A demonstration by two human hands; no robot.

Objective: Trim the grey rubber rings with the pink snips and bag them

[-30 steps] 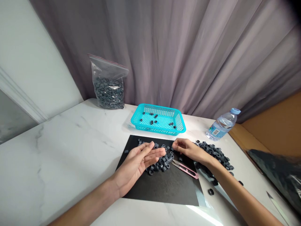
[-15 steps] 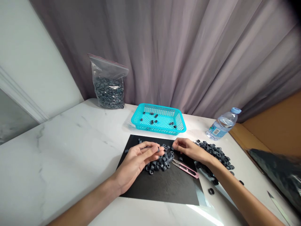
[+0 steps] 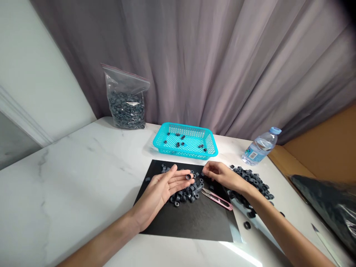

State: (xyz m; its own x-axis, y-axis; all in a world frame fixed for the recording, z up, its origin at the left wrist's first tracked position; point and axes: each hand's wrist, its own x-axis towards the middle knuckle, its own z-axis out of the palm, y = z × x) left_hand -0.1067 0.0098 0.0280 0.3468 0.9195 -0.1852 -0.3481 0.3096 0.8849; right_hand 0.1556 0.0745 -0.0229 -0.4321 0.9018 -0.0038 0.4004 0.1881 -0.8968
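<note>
Many heaped rings (image 3: 191, 191) remain

Head view: the left hand (image 3: 160, 189) lies open, one dark ring (image 3: 188, 177) resting on its fingers; the right hand's (image 3: 221, 176) fingers curl, grip unclear. Work seems early: few rings sit in the turquoise basket (image 3: 185, 153), many on the black mat (image 3: 189, 224) and counter (image 3: 83, 159). The bottle's (image 3: 264, 142) label (image 3: 248, 152) shows a barcode (image 3: 253, 155), no legible words

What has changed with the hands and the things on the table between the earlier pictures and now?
The left hand first showed no ring on its fingers; then its thumb came down at a dark ring. Now the thumb has lifted away and the ring rests on the open fingers. The right hand stays beside the pile of rings; basket, snips and bottle remain in place.
</note>
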